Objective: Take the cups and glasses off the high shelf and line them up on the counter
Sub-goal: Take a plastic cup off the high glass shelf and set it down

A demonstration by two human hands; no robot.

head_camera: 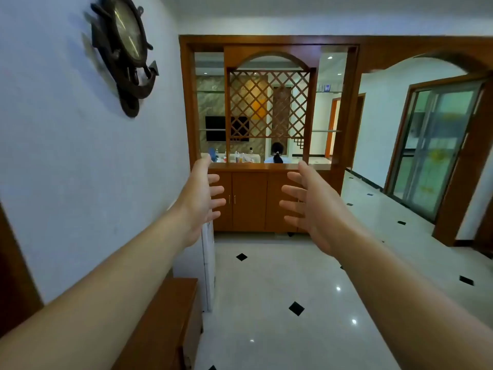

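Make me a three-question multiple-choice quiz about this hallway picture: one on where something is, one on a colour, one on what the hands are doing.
1. Where does the clock hang?
A. on the wall at the left
B. above the sliding glass door
C. on the wooden cabinet

2. What colour are the small diamond tiles set in the pale floor?
A. red
B. black
C. blue

3. What are the left hand and right hand doing?
A. each holds a glass
B. both are clenched into fists
C. both are open and hold nothing

Answers:
1 A, the ship's-wheel clock sits high on the white wall at the left.
2 B, the diamonds show dark black against the glossy light floor.
3 C, the fingers are spread, palms facing each other, with nothing between them.
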